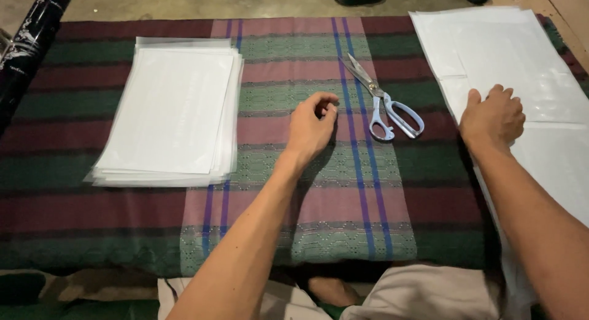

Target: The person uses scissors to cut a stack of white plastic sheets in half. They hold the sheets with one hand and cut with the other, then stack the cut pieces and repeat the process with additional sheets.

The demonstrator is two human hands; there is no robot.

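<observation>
left hand (311,125) loosely curled, empty, nearest scissors (383,102) lying diagonally to its right; right hand (492,117) flat on white sheets (540,93).

Counting from my end now: two hands in view, the left grip (311,125) and the right grip (492,116). One pair of scissors (385,102), with pale blue handles. One striped cloth (319,197) spread under everything. Two lots of white sheets: one neat stack on the left (172,111) (too many thin layers for me to count singly) and one overlapping spread on the right (521,56), where I can't separate the sheets either. One dark roll (27,44) at the far left edge.
</observation>
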